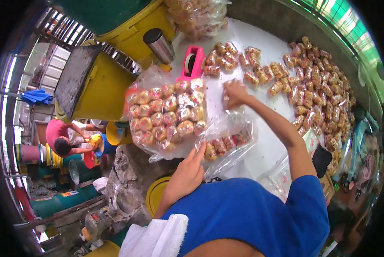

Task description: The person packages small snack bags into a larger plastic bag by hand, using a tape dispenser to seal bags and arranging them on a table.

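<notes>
A clear plastic bag (248, 127) lies at the table's near edge with a row of small wrapped cookie packs (225, 145) inside. My left hand (188, 170) holds the near left side of this bag, its fingers stretched along the plastic. Further out over the white table, my right hand (235, 94) is curled and blurred by motion. Something shiny shows at its fingers, but I cannot tell whether it grips a pack. Left of both hands stands a filled clear bag (167, 115), packed with rows of round wrapped cookies.
A pink tape dispenser (192, 62) and a steel tumbler (159, 46) stand beyond the filled bag. Loose packs (320, 86) form a large pile at right. More bagged packs (198, 16) sit at the back. Yellow bins (98, 86) border the left; a co-worker (61, 138) bends over buckets.
</notes>
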